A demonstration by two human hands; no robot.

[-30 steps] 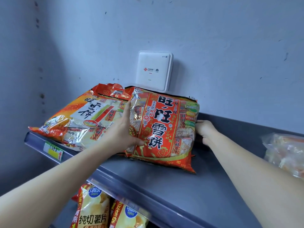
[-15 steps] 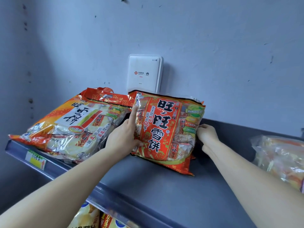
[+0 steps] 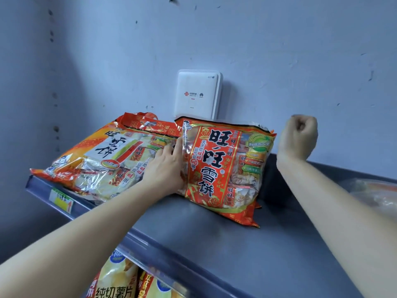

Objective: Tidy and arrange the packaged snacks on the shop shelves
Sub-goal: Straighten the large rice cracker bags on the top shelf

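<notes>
A red rice-cracker bag [image 3: 223, 168] stands propped on the grey top shelf [image 3: 214, 244], leaning back against the wall. My left hand [image 3: 166, 168] lies flat with straight fingers against the bag's left edge, between it and a second orange rice-cracker bag [image 3: 101, 160] that lies tilted at the shelf's left end. My right hand [image 3: 298, 136] is raised to the right of the red bag, apart from it, curled into a fist that holds nothing.
A white router box [image 3: 196, 94] hangs on the wall behind the bags. A clear snack bag [image 3: 373, 194] lies at the shelf's far right. Yellow chip bags [image 3: 116, 280] stand on the shelf below. A price tag [image 3: 61, 201] sits on the shelf's front rail.
My right hand has let go of the red bag's right edge and risen into a fist. The left hand stays against the bag's left edge.
</notes>
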